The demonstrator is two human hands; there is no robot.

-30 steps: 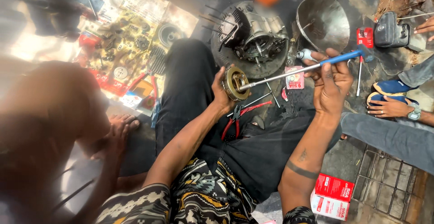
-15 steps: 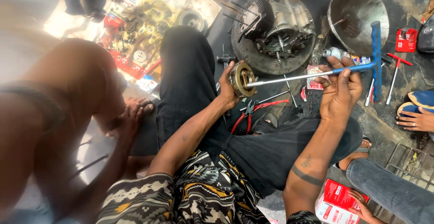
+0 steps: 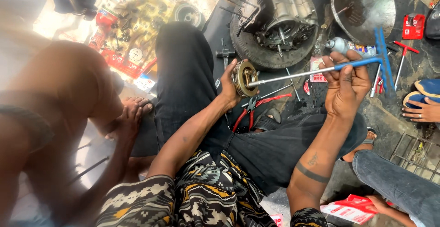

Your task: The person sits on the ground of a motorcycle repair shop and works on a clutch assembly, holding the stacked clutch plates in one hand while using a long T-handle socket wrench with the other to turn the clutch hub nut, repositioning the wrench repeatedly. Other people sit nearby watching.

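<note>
My left hand [image 3: 228, 84] grips a round brass-coloured clutch assembly [image 3: 243, 78] held on edge above my black trouser leg. A long T-handle wrench [image 3: 316, 71], steel shaft with a blue handle, has its socket end in the centre of the clutch. My right hand [image 3: 347, 85] is closed around the shaft near the blue crossbar [image 3: 382, 58]. Just beyond both hands, a grey engine block [image 3: 283, 11] rests on a black tyre [image 3: 256, 55] on the ground.
Red-handled pliers [image 3: 251, 111] lie under the clutch. A metal bowl [image 3: 362, 7], a second T-wrench [image 3: 403, 57] and a small red box [image 3: 413, 25] sit at the right. Another person's knee [image 3: 59, 75] fills the left; another person's hand [image 3: 421, 111] rests at the right edge. Loose engine parts [image 3: 133, 30] lie far left.
The view has dropped and shifted, so the engine and bowl sit lower in frame. Both hands keep their hold; the wrench's blue crossbar has turned from vertical-ish to slightly different angle.
</note>
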